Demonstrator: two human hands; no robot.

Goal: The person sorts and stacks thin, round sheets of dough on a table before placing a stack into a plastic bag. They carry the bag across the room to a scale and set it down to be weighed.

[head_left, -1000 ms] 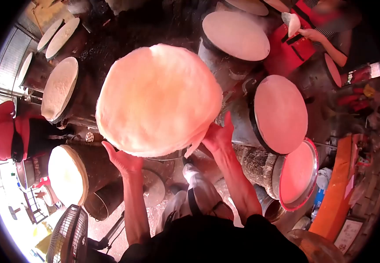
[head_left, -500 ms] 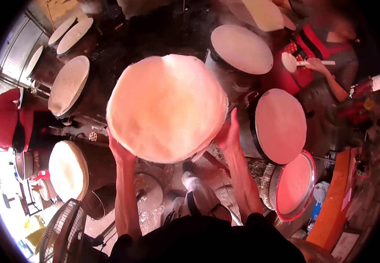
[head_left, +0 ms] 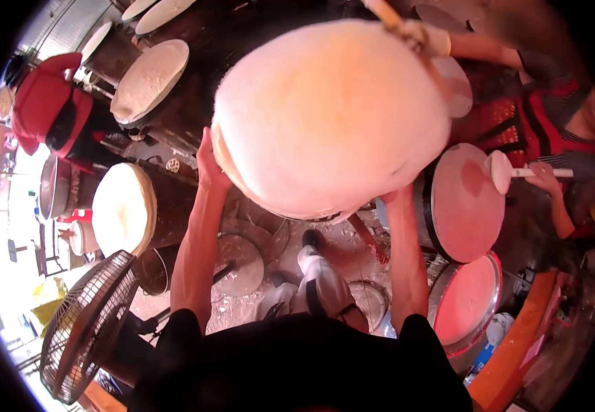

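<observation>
A large stack of thin round flatbreads (head_left: 332, 117), pale with a warm orange patch, fills the upper middle. My left hand (head_left: 211, 165) grips its left edge, the fingers partly beneath it. At the lower right edge, my right hand (head_left: 399, 198) supports the stack, its fingers mostly hidden under it. A co-worker's covered hand (head_left: 424, 38) is at the stack's upper right edge, with a wooden stick (head_left: 382, 12) beside it. The co-worker's other hand (head_left: 544, 177) holds a white-handled ladle (head_left: 500, 172) at the edge of a round griddle (head_left: 467, 202) with batter on it.
Round griddles with pale sheets stand at the left (head_left: 152, 81) and right, one with a red-lit surface (head_left: 467, 299). A thick pale stack (head_left: 124, 209) rests on a drum. Nearby are a fan (head_left: 88, 326), an orange ledge (head_left: 517, 347) and a person in red (head_left: 50, 103).
The stack has moved up and right with my hands, and a sheet now covers its top. The co-worker's covered hand has come to its edge; the ladle has moved down to the right griddle.
</observation>
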